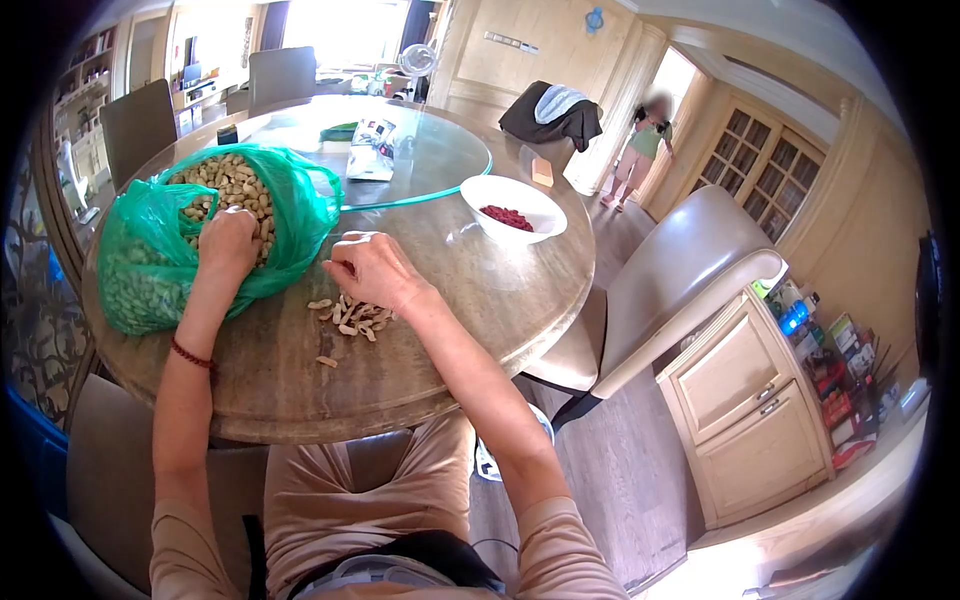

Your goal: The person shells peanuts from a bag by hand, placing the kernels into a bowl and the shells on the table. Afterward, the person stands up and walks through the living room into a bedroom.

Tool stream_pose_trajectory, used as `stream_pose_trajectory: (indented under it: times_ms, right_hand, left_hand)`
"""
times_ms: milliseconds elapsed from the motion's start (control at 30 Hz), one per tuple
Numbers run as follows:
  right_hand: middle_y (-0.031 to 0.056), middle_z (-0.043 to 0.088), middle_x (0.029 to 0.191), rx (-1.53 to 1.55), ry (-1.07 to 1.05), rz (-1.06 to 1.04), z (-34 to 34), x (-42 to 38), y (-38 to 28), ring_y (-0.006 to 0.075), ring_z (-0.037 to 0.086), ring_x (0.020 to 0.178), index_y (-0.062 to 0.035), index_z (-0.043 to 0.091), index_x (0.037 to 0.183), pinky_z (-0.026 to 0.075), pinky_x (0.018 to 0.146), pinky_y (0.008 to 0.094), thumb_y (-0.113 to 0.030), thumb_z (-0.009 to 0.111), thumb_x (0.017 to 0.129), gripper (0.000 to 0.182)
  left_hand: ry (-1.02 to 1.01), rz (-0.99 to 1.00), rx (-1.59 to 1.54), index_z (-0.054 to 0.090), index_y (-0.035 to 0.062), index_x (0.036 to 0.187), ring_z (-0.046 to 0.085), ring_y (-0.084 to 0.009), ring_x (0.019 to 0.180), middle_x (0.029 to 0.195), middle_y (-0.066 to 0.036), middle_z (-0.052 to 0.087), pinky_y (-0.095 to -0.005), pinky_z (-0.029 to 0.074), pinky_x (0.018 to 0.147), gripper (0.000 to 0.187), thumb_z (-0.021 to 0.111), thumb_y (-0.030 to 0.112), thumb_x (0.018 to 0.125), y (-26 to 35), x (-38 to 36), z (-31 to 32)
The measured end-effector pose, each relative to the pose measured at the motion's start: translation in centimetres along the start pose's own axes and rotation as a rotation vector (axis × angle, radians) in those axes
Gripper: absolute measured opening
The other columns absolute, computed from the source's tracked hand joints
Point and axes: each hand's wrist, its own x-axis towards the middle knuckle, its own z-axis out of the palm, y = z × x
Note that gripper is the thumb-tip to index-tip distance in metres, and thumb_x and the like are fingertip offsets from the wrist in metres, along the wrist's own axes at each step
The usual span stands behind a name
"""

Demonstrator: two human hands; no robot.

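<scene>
A green plastic bag (300,205) full of unshelled peanuts (235,180) stands open on the left of the round table. My left hand (229,240) reaches into its mouth, fingers curled down among the peanuts, their tips hidden. Over the table, right of the bag, my right hand (372,268) has its fingers bent together, with something small and reddish at the fingertips. Beneath and beside it lies a small pile of empty-looking shells (358,318), one piece apart nearer the front edge. A white bowl (542,212) holding red kernels (506,217) sits to the right.
The round table (450,330) carries a glass turntable (430,165) with a white packet (372,150). A beige chair (690,260) stands to the right, beside a wooden cabinet (745,400). A person (638,160) stands in the far doorway. A white bin is partly visible below the table.
</scene>
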Motion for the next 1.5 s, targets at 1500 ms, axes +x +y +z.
stream_pose_trajectory:
  times_ms: [1500]
  right_hand:
    - [0.0042, 0.062, 0.071, 0.248, 0.344, 0.124, -1.0, 0.8, -1.5, 0.0086, 0.051, 0.05, -0.0053, 0.066, 0.084, 0.042, 0.046, 0.0218, -0.005, 0.072, 0.068, 0.017]
  left_hand:
    - [-0.216, -0.068, -1.954, 0.063, -0.0005, 0.095, 0.063, -0.0142, 0.075, 0.086, -0.01, 0.065, -0.0256, 0.053, 0.069, 0.015, 0.062, 0.004, 0.08, 5.4, -1.5, 0.8]
